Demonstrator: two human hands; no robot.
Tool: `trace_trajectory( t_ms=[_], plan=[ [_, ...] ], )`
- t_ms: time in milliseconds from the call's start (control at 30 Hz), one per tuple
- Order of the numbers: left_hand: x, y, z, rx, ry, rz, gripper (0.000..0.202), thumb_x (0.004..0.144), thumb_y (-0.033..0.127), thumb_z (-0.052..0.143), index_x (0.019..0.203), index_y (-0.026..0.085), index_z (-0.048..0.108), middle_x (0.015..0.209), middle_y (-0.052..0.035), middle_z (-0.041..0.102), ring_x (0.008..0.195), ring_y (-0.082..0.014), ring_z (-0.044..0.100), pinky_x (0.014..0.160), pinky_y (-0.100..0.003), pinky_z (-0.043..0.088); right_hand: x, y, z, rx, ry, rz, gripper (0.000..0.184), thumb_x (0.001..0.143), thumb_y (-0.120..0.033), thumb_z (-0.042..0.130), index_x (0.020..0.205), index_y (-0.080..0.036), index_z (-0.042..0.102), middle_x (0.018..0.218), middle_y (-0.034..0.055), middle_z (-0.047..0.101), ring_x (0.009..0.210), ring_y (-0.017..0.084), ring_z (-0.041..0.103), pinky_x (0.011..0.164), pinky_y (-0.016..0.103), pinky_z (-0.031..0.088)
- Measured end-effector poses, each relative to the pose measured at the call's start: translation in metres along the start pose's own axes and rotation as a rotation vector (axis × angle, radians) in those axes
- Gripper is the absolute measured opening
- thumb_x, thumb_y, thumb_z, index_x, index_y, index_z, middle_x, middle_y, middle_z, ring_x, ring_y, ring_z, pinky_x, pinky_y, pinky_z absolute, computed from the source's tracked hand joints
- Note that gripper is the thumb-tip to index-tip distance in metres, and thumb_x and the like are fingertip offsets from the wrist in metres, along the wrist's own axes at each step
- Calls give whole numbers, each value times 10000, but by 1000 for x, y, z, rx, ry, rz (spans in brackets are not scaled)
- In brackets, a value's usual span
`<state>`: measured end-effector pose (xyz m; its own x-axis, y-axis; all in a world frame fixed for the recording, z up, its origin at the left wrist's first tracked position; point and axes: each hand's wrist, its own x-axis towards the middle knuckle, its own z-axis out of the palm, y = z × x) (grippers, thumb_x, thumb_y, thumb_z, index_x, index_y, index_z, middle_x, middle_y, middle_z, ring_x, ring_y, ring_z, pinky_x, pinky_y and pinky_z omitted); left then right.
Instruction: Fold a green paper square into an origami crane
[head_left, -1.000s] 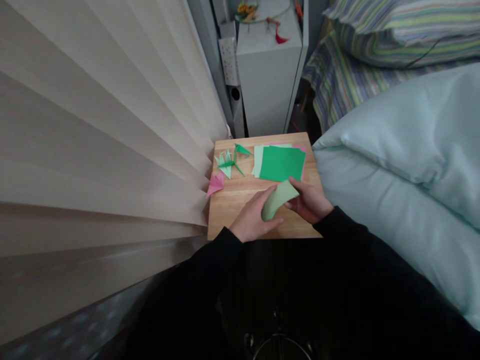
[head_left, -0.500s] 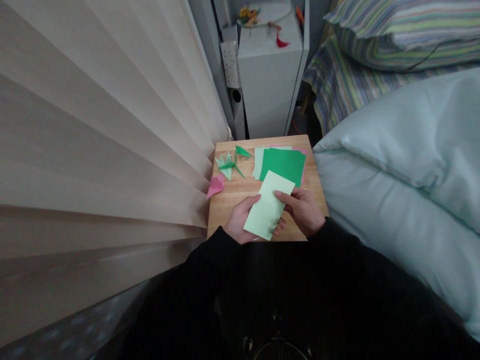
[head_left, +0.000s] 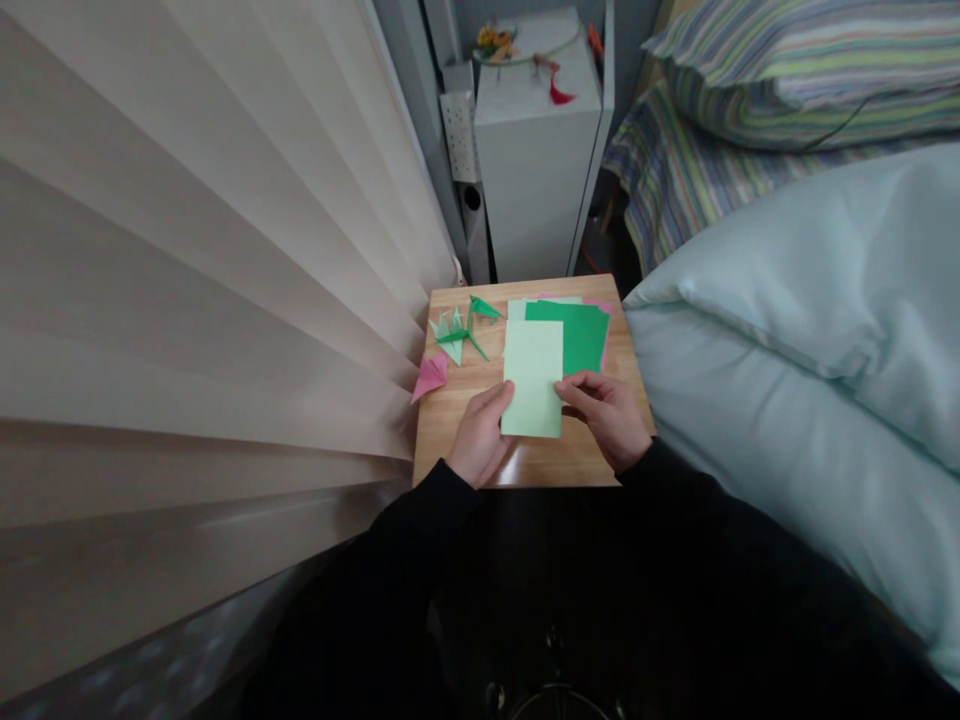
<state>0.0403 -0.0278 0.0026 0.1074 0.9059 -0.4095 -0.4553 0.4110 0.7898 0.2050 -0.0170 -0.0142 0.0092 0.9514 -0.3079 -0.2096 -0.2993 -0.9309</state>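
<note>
A pale green paper sheet [head_left: 533,376] is held flat over the small wooden table [head_left: 465,415]. My left hand [head_left: 481,437] pinches its lower left edge and my right hand [head_left: 606,416] pinches its right edge. Behind the sheet lies a stack of papers [head_left: 581,334] with a dark green sheet on top and pink and pale green edges showing beneath. Folded green paper figures [head_left: 460,328] lie at the table's far left, and a pink folded figure [head_left: 430,375] sits at its left edge.
Beige pleated curtains [head_left: 202,290] hang along the left. A pale blue duvet [head_left: 802,320] and a striped pillow [head_left: 795,70] fill the right. A white cabinet [head_left: 536,160] with small trinkets on top stands behind the table, beside a white power strip [head_left: 460,135].
The pale green sheet was curled between my hands, then opened out tilted. Now it is turned square to the table edge and held flat, further forward over the stack.
</note>
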Motion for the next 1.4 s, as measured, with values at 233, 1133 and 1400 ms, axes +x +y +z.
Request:
trace_trajectory(
  t_ms=[233,1133,1400],
  plan=[
    [2,5,-2,-56,-12,34,320,746,397,845,865,107,781,945,-125,804,984,-282,757,822,-362,612,4,3,-3,-17,18,0,437,584,-561,893,672,-209,650,720,-10,624,691,137,571,731,335,540],
    [-1,14,-7,-124,-217,-24,368,785,368,849,1069,162,738,1002,-69,772,901,-205,724,778,-313,598,-13,4,18,35,-62,38,555,587,-667,827,726,-218,531,664,-48,532,618,112,494,558,248,442],
    [-52,7,-12,-67,-247,-4,522,720,384,886,1163,161,722,963,-61,773,868,-212,722,769,-314,566,-70,10,22,75,-47,11,530,632,-654,799,725,-225,503,658,-54,502,614,116,488,535,237,427]
  ],
)
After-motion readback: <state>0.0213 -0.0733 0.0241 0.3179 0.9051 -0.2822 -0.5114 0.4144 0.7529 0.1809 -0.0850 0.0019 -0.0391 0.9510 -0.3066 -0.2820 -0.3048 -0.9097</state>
